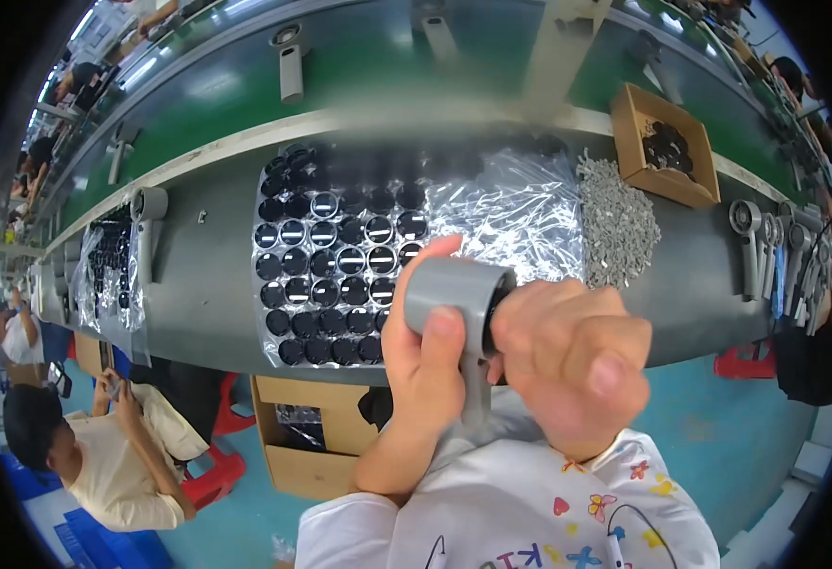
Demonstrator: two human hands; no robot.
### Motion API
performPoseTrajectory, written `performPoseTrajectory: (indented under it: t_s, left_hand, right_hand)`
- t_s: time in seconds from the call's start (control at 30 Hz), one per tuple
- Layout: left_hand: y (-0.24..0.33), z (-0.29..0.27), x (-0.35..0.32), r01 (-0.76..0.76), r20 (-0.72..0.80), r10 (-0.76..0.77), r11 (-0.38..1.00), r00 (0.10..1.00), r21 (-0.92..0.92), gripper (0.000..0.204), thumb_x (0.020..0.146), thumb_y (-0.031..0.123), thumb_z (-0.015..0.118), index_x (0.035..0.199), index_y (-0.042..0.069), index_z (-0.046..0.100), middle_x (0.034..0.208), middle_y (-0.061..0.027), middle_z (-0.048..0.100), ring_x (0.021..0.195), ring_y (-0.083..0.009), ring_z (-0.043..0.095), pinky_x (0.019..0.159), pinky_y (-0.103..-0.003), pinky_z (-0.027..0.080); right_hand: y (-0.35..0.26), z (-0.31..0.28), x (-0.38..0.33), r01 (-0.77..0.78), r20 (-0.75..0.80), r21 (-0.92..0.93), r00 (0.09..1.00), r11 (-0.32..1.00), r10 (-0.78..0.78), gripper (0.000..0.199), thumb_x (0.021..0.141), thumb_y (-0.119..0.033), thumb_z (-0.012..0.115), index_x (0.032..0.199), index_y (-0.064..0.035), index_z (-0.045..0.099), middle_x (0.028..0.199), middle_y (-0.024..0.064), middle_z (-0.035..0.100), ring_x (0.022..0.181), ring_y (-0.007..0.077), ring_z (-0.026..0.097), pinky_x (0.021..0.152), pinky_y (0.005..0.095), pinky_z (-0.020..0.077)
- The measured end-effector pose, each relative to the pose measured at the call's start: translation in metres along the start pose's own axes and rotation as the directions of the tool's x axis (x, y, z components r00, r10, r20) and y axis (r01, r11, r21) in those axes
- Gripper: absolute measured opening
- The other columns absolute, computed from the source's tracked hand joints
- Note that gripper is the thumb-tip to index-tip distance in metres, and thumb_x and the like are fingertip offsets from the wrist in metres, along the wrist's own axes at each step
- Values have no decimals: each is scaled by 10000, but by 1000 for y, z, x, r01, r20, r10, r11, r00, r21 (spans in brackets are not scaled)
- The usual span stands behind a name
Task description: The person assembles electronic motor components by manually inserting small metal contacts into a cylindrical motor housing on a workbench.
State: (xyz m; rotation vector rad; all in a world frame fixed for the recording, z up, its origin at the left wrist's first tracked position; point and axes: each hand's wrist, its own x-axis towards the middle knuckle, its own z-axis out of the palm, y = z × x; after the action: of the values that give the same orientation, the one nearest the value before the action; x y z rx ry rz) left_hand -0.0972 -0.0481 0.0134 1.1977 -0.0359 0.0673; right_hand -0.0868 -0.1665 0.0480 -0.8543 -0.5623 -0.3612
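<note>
A grey hair-dryer-shaped housing (444, 289), with a round barrel and a handle pointing down, is held in front of my chest. My left hand (423, 351) wraps round the barrel from the left, its thumb pressed on the near side. At the barrel's right end shows a dark round rim (499, 302). My right hand (577, 356) is closed with its fingertips against that end; whatever they grip there is hidden. Behind the housing lies a clear plastic sheet (501, 213) with rows of black round caps (323, 261) on its left part.
A pile of small grey parts (617, 223) lies right of the sheet, beside a cardboard box (634, 152) of black pieces. Several grey housings (748, 237) stand at the far right. A green conveyor (359, 81) runs behind. A co-worker (103, 446) sits at left near an open carton (316, 469).
</note>
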Motion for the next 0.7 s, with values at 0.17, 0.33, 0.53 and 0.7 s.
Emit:
performPoseTrajectory:
  t_s: [0.17,0.33,0.53,0.7]
  left_hand:
    - [-1,-12,-2,90,117,-57,948,992,-305,591,1063,398,534,1480,8,383,1068,-109,633,611,-155,598,509,-281,483]
    - [-5,-21,1,222,121,-189,887,975,-405,594,1060,432,519,1488,45,375,1018,-155,657,589,-194,625,462,-310,492]
    - [-3,-30,8,355,227,-276,657,934,-665,610,983,433,627,1398,24,445,1152,-224,662,654,-258,678,422,-355,546]
    - [3,-44,18,412,257,-323,711,911,-570,708,856,389,781,1324,-66,506,1103,-238,662,764,-305,697,464,-372,616]
  right_hand:
    - [0,2,2,-124,-32,44,992,991,125,432,927,-157,524,558,-21,344,491,65,376,409,178,321,387,315,303]
    - [-26,-22,16,-39,-21,96,999,995,41,455,1003,-275,460,620,-140,257,502,-20,255,409,121,179,450,310,191]
    - [-55,-81,23,-70,-139,-91,989,993,57,365,1033,-248,453,713,-133,320,613,-8,318,527,122,293,565,303,271]
    - [-78,-132,41,-222,-274,-551,959,804,77,308,1028,-196,510,746,-91,444,644,-44,328,587,97,330,582,291,293]
